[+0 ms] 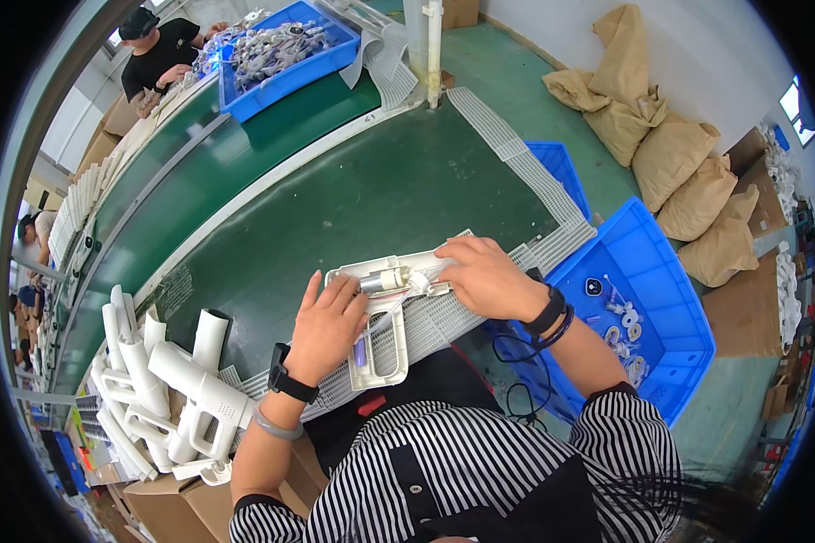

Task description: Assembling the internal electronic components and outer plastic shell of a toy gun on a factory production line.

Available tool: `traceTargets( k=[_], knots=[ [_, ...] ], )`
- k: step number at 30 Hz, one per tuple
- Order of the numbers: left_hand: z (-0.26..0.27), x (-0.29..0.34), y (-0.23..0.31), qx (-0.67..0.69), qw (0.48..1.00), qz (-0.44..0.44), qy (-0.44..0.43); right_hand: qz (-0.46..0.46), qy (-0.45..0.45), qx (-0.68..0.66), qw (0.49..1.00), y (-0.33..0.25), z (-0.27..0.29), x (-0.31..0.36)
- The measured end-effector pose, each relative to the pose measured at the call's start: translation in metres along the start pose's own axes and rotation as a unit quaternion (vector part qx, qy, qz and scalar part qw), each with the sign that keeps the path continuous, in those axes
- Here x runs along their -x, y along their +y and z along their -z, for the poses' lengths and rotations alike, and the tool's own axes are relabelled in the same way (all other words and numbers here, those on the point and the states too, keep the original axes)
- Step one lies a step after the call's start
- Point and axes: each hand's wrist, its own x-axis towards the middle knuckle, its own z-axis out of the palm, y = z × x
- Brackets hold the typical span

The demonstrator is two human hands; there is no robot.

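An open white plastic housing half point(391, 371) with a looped handle lies on the near edge of the green table. It looks like the shell of a handheld vacuum. Inside it are a silver cylindrical motor point(382, 280), white wires and a small purple part point(359, 353) in the grip. My left hand point(329, 319) rests over the shell's left side, fingers stretched out by the motor. My right hand point(482, 274) closes its fingers and thumb around the shell's right end, over a whitish, partly see-through piece. Its palm hides part of that end.
Several white housings point(186, 371) are piled at my left. A blue bin point(688, 335) with small parts stands at my right, and a blue crate point(244, 104) of parts sits across the table. Tan sacks point(675, 163) line the wall. A co-worker point(158, 54) sits far left.
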Motion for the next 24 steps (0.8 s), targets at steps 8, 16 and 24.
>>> traceTargets(
  k=[8, 16, 24],
  knots=[
    [0.001, -0.011, 0.003, -0.011, 0.999, -0.021, -0.036, -0.020, 0.067, 0.023, 0.997, -0.010, -0.016, -0.001],
    [-0.006, -0.007, 0.002, -0.004, 1.000, -0.020, -0.008, -0.027, 0.071, 0.028, 0.997, -0.009, -0.018, -0.001],
    [-0.002, -0.003, 0.006, -0.005, 0.998, -0.018, -0.053, -0.020, 0.111, 0.007, 0.994, -0.009, -0.024, 0.003]
  ],
)
